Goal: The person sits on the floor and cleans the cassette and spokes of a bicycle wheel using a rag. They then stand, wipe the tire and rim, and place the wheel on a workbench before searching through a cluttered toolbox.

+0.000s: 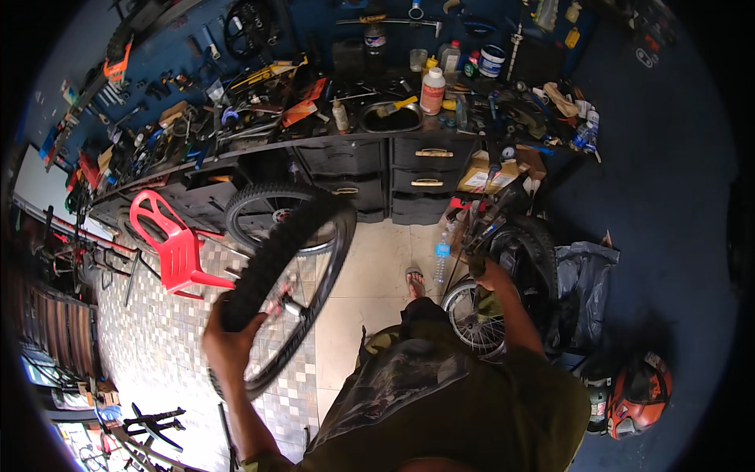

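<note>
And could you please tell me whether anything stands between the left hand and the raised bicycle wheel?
Nothing visible does: the left hand grips the raised bicycle wheel directly, by its knobbly tyre. The red chair stands off to the left, not between them.

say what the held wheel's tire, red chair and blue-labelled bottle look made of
Knobby bicycle tire: apparently matte black rubber, judging by its chunky tread blocks.
Red slotted-back chair: probably smooth molded plastic, since its color is uniform and parts flow together.
Blue-labelled bottle: likely thin clear plastic; the floor shows through.
</note>
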`<state>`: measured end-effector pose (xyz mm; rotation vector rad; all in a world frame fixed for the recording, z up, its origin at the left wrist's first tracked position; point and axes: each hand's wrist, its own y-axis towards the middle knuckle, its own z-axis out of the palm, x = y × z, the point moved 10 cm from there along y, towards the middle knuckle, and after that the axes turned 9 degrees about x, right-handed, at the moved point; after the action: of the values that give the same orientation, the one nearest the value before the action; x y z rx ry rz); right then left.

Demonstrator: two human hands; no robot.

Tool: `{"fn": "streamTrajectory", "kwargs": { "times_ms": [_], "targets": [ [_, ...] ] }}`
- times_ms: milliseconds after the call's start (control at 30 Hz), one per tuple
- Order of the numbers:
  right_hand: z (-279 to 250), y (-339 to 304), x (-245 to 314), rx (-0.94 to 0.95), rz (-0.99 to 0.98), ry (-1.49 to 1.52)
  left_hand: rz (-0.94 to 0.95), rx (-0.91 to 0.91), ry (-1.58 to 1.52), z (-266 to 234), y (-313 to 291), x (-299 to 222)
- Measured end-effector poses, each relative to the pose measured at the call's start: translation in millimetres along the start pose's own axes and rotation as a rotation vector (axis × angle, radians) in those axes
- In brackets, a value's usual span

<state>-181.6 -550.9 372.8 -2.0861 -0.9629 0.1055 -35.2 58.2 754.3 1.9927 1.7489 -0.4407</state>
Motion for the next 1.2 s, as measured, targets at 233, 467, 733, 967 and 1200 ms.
{"fn": "streamTrajectory", "kwargs": {
  "times_ms": [233, 467, 733, 967, 1200],
  "targets": [
    [-173.4, -31.3, 45.0, -0.439, -0.214, 0.188, -0.219, 0.346, 0.206, 201.1, 30.4, 72.0],
    [-410.8, -65.9, 79.5, -0.787, -0.481, 0.215, -0.375, 0.587, 0.234, 333.7, 35.0, 107.3],
    [-553.8, -17.7, 148.9, -0.948, -0.740, 0.185, -0.511, 0.687, 0.308, 417.8, 21.6, 104.7],
    [-568.6, 108.7, 182.0, -0.852, -0.734, 0.192, -0.490, 0.627, 0.290, 445.2, 49.1, 82.8],
    [-517.3, 129.6, 201.4, -0.844, -0.408, -0.247, -0.485, 0.687, 0.345, 490.1, 70.7, 73.3]
  ]
}}
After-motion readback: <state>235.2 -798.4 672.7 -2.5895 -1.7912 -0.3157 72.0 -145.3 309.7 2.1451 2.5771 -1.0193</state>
